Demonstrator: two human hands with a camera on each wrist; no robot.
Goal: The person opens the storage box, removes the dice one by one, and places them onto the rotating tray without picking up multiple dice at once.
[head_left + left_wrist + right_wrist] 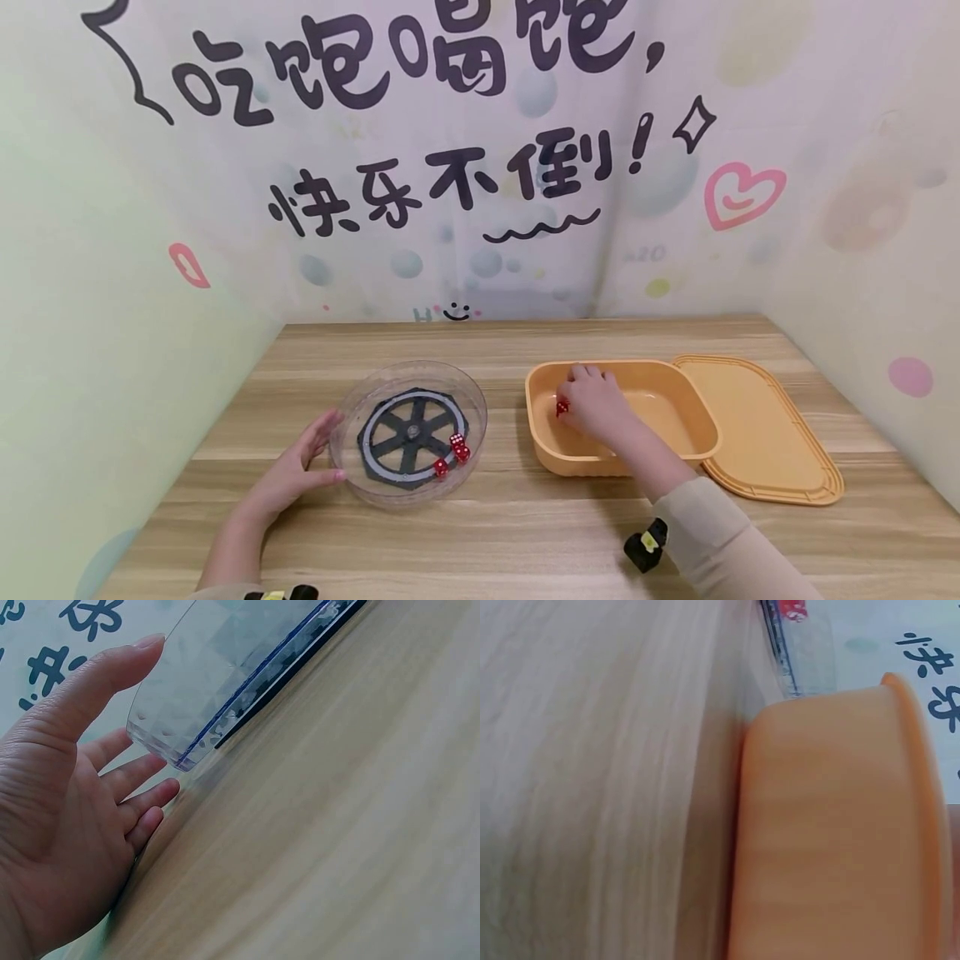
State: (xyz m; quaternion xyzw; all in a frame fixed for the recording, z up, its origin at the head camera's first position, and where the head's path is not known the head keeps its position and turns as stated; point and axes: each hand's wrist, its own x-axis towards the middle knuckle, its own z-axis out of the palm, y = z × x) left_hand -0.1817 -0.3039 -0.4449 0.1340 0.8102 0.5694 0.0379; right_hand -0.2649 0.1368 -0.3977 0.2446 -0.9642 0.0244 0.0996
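Inside the orange plastic box (pixel 667 396), my right hand (pixel 596 404) reaches down near the left end, pinching a red die (pixel 562 407) with its fingertips. The right wrist view shows mostly the outer wall of the box (pixel 832 825), which hides those fingers. A clear round container (pixel 352 467) with a dark spoked, wheel-like base stands to the left. Three red dice with white dots, one of them (pixel 441 467), lie in its right part. My left hand (pixel 288 475) is beside its left wall, thumb and fingers spread, fingertips right at the wall (pixel 161 724).
An orange lid (pixel 772 433) lies flat on the wooden table (pixel 480 542), partly under the box's right side. Behind the table hangs a printed cloth (pixel 450 275) with black lettering, and pale walls close both sides.
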